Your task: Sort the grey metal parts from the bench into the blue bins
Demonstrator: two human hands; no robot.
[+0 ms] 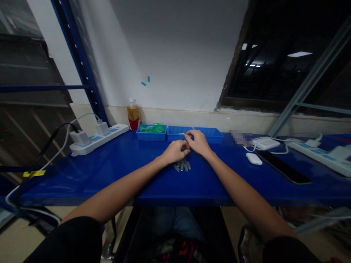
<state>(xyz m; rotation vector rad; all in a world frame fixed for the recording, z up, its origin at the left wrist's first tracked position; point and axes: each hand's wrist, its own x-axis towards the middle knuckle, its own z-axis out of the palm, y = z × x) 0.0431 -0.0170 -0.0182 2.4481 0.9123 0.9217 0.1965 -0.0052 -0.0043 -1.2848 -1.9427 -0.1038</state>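
My left hand [174, 151] is over the blue table, its fingers curled; what lies in them, if anything, is hidden. Just below it lie several small grey metal pieces [183, 166], slim and side by side, their far ends covered by the hand. My right hand [198, 142] is beside it, thumb and fingertips pinched on a thin, shiny, pale piece [181, 133] too small to name. That piece shows in front of the middle blue bin [175, 130]. The two hands are close together, near the bins' front edge.
A blue bin [151, 137] at the left contains green pieces. Another blue bin [215, 136] is at the right. Behind stands a drink bottle [132, 112]. Power strips [94, 140] and cables line both sides. A phone [285, 168] and a white earbud case [253, 159] lie right.
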